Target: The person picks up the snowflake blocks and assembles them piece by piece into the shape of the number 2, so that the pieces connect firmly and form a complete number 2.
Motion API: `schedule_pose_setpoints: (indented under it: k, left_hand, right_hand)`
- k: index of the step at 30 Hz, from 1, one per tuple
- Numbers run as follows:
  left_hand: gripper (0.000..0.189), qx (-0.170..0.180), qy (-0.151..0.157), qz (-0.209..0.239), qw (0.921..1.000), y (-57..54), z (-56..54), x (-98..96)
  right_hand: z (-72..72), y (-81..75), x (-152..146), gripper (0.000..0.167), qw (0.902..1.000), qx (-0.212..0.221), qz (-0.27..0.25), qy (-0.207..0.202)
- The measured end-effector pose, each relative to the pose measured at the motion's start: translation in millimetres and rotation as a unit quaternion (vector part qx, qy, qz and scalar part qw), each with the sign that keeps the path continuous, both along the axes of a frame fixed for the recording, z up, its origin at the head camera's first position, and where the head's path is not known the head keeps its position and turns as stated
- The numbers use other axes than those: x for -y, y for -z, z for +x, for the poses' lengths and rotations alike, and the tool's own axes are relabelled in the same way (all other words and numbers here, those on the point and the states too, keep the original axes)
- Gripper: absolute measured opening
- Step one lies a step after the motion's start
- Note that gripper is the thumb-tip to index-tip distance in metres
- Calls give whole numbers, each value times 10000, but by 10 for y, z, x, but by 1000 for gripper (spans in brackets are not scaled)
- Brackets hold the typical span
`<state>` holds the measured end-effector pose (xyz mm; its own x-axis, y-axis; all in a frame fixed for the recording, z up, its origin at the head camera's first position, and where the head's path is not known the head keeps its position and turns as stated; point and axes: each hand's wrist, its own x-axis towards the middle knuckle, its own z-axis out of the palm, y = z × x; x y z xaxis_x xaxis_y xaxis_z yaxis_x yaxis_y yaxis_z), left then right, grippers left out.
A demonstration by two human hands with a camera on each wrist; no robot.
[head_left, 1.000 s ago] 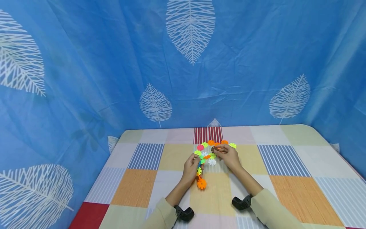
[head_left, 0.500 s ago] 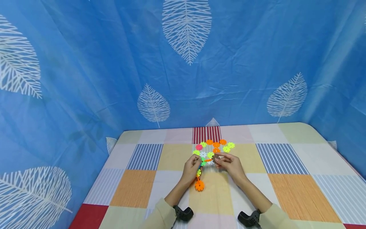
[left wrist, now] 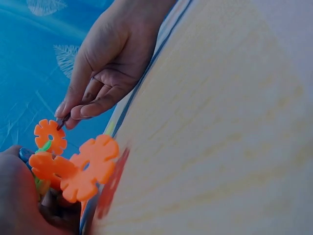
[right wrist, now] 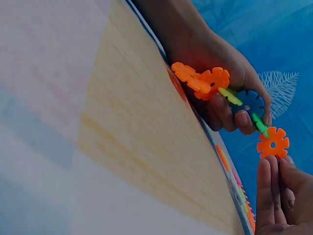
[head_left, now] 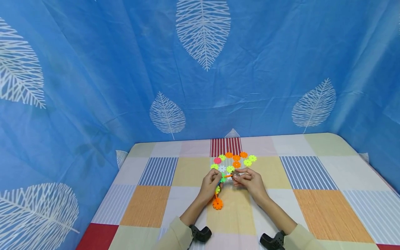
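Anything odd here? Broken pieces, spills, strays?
Nothing stands out. The left hand holds the linked chain, the right hand pinches a brown disc by the chain's orange end disc, and loose discs lie beyond. No breakage or spill shows, though some parts are hidden.

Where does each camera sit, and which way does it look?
Head: on the head, looking forward and down at the cloth and blue curtain; left hand, right hand and sleeves show.
Left wrist: on that wrist, looking at the flower-piece chain; part of the left hand shows, right hand beyond.
Right wrist: on that wrist, looking at the same chain; right hand shows low, left hand above.
Both wrist views share the chain and both hands.
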<state>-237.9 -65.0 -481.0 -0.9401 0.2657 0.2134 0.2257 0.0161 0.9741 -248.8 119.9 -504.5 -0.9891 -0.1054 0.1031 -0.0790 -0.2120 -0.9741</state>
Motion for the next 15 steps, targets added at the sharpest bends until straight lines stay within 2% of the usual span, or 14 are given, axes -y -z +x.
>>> schedule_pose_setpoints:
  k: [6, 15]
  left_hand:
    - [18, -235, -42, 80, 9997, -10, -8, -22]
    - [18, 200, -29, 339, 9992, 20, -11, -24]
  right_hand:
    - [-6, 20, 6, 38, 9992, -155, -257, -280]
    - [-13, 43, 19, 37, 9992, -328, -10, -234]
